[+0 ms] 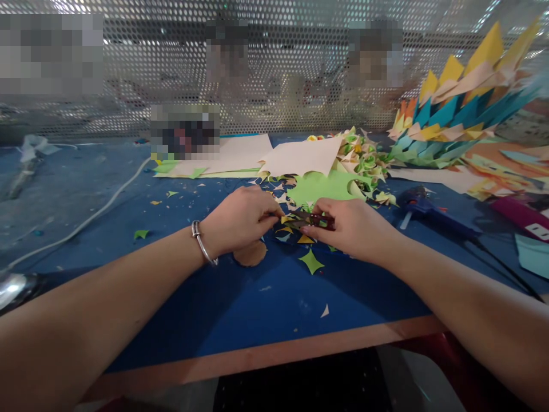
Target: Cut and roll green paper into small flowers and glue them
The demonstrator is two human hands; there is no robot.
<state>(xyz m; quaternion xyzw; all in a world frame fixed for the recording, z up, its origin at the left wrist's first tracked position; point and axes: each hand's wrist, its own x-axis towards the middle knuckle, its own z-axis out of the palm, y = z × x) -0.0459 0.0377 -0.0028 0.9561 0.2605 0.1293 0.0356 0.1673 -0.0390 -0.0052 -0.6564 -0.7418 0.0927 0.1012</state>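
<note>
My right hand (pixel 354 226) is closed round the dark red handles of a pair of scissors (pixel 305 217), whose blades point left. Facing it, my left hand (pixel 242 220) pinches a small piece of yellow paper (pixel 286 219) close to the blade tips. Beneath my left wrist lies a round brown disc (pixel 250 254), partly covered by the hand. Scattered paper scraps surround both hands, among them a green four-pointed scrap (pixel 311 261). Just behind the scissors is a green sheet (pixel 321 187) with rounded bites cut from its edge.
Cream sheets (pixel 300 154) and a heap of curled paper pieces (pixel 362 157) lie at the back. A layered folded-paper construction (pixel 463 114) stands at right. A blue glue gun (pixel 435 214) with its cord lies near my right forearm. A white cable (pixel 94 214) crosses the left.
</note>
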